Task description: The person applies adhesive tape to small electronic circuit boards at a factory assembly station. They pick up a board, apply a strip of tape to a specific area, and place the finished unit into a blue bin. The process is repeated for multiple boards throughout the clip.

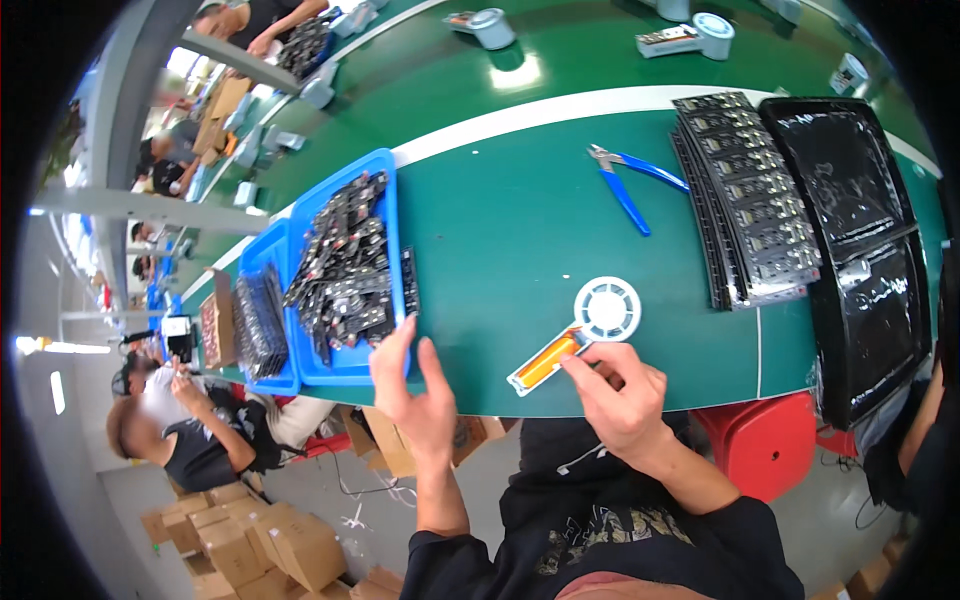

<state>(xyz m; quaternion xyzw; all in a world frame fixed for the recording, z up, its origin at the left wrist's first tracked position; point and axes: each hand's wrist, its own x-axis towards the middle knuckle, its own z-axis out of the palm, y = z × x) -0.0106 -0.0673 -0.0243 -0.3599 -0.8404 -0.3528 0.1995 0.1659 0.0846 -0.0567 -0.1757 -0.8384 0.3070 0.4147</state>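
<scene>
A white fan housing (607,309) with a round slotted head lies near the table's front edge. In its narrow handle sits an orange cylindrical battery (546,361). My right hand (628,398) is closed in a pinch at the neck of this housing, thumb and fingertips against it beside the battery. My left hand (418,400) is held open, thumb and fingers apart, with nothing in it. It hovers by the near right corner of a blue tray (390,215) heaped with small black circuit boards (345,265).
Blue-handled cutting pliers (628,190) lie farther back on the green table. Stacked circuit board panels (745,200) stand at the right beside black trays (850,180). Bagged parts (260,325) fill another blue tray at left. A red stool (765,450) stands below the edge; co-workers sit left.
</scene>
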